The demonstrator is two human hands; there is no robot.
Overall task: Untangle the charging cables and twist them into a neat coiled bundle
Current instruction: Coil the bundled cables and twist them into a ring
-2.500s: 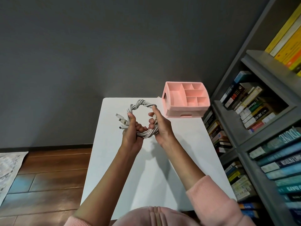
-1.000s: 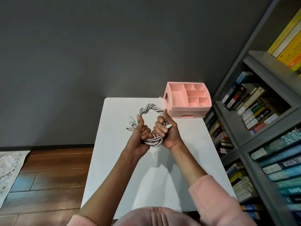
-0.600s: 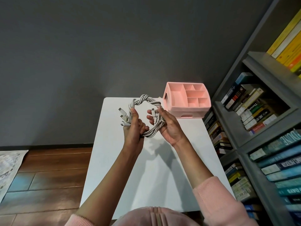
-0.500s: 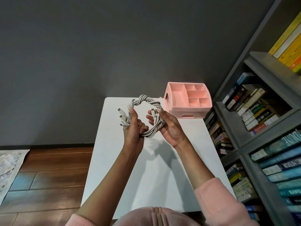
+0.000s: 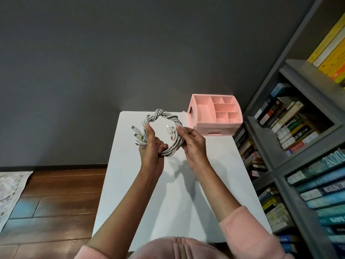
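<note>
Several white charging cables are twisted together into one round coil [image 5: 162, 116], held up above the white table [image 5: 177, 193]. My left hand [image 5: 151, 148] grips the coil's lower left side, and a cluster of plugs [image 5: 137, 135] sticks out to the left past its thumb. My right hand [image 5: 194, 144] holds the coil's right side, thumb and fingers pinching the strands. More plugs [image 5: 170, 128] point into the ring beside that thumb.
A pink compartmented organiser [image 5: 214, 116] with a drawer stands at the table's far right corner. A grey bookshelf [image 5: 298, 146] full of books runs along the right. Wooden floor [image 5: 56, 202] lies to the left, a dark wall behind.
The coil was gripped low and tight a second ago, then lifted and turned upright. Since half a second ago the hands and coil have barely moved.
</note>
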